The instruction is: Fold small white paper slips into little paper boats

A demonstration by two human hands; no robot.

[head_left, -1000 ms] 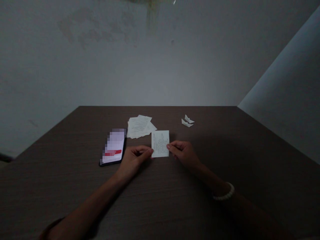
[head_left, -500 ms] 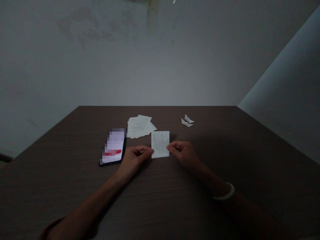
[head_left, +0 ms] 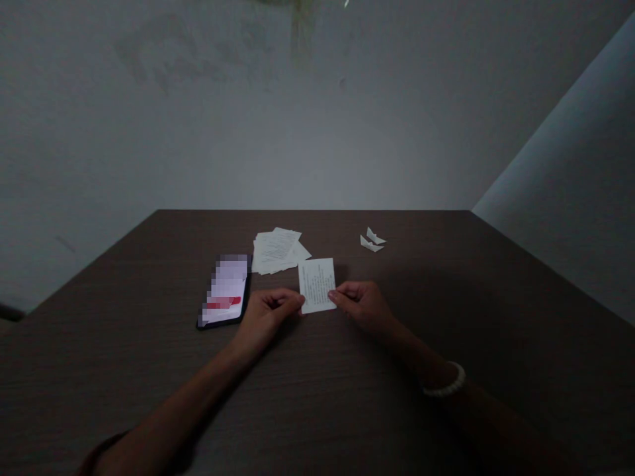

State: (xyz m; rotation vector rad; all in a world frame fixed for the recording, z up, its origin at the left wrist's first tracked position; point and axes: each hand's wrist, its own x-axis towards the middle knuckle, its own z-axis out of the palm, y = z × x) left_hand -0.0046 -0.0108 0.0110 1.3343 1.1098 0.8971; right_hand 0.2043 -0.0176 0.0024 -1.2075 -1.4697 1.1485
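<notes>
A small square sheet of paper with printed lines is held between my two hands, above the middle of the table. My left hand pinches its lower left edge between thumb and fingers. On the opposite edge, the thumb and fingertips of my right hand close on the paper. The wrist on that side wears a pale beaded bracelet. Behind the left hand lies a loose pile of printed paper sheets. Two small folded paper boats sit farther back to the right.
A phone with its screen lit lies left of my left hand, close to it. The dark wooden table runs back to a grey wall. At the right, a slanting pale surface borders the table.
The square paper has tilted slightly, its top edge turning a little to the left. My right hand has shifted slightly left with it; my left hand stays in place.
</notes>
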